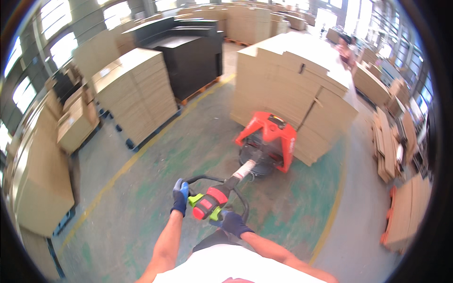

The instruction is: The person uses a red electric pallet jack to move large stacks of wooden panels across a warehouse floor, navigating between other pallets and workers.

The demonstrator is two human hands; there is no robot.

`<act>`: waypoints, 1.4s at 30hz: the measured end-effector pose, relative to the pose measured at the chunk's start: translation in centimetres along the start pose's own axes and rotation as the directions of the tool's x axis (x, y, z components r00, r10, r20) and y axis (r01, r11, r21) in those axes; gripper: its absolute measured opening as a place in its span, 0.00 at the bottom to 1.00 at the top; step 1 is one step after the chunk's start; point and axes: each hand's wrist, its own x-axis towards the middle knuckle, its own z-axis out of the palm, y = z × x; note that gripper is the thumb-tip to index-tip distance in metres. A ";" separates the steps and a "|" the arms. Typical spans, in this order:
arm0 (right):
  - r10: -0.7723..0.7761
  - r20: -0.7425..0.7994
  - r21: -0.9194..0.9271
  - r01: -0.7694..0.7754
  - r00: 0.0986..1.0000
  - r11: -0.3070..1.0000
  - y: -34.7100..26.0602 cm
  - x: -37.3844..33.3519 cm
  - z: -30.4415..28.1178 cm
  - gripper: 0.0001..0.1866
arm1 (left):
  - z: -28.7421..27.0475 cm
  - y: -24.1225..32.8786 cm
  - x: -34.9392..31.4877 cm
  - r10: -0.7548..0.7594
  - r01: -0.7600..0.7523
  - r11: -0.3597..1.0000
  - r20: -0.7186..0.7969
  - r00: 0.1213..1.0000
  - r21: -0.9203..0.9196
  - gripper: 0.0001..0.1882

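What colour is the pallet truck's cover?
The cover is mainly orange-red; the head view shows it.

Pallet truck [271,126] ahead, board stack [288,89] beyond it, pallet loads [137,94] left, boards [384,146] right

The single wide view looks from the person's head steeply down and forward: left hand [180,192] and right hand [234,223] near below, floor [155,181] beyond, and farther off a hall end [325,20] that glare seems to wash out.

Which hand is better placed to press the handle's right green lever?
Probably the right hand: it is close beside that green lever, while the left hand is across the handle.
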 end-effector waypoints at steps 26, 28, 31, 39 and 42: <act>-0.020 -0.071 -0.028 0.018 0.997 0.999 -2.0 -2.5 -2.5 0.25 | -1.7 8.9 -4.2 -0.054 0.068 0.981 -0.080 0.995 0.182 0.26; -0.015 -0.074 0.016 0.017 0.997 1.000 -3.1 -3.0 -2.9 0.25 | -2.1 9.3 -4.4 0.013 0.004 0.981 -0.085 0.996 0.193 0.26; 0.006 -0.058 0.019 -0.004 0.998 1.000 -4.7 -3.6 -3.7 0.25 | -2.3 11.1 -4.7 -0.042 0.046 0.992 -0.036 0.998 0.117 0.25; 0.016 -0.015 -0.110 -0.018 1.000 0.994 -4.0 -4.1 -5.2 0.31 | -1.9 11.1 -4.8 0.034 -0.030 0.997 -0.055 0.998 0.072 0.21; 0.027 -0.012 -0.117 -0.028 1.000 0.993 -2.7 -4.0 -4.9 0.34 | -1.1 11.9 -4.7 0.035 -0.032 0.998 -0.048 0.998 0.051 0.20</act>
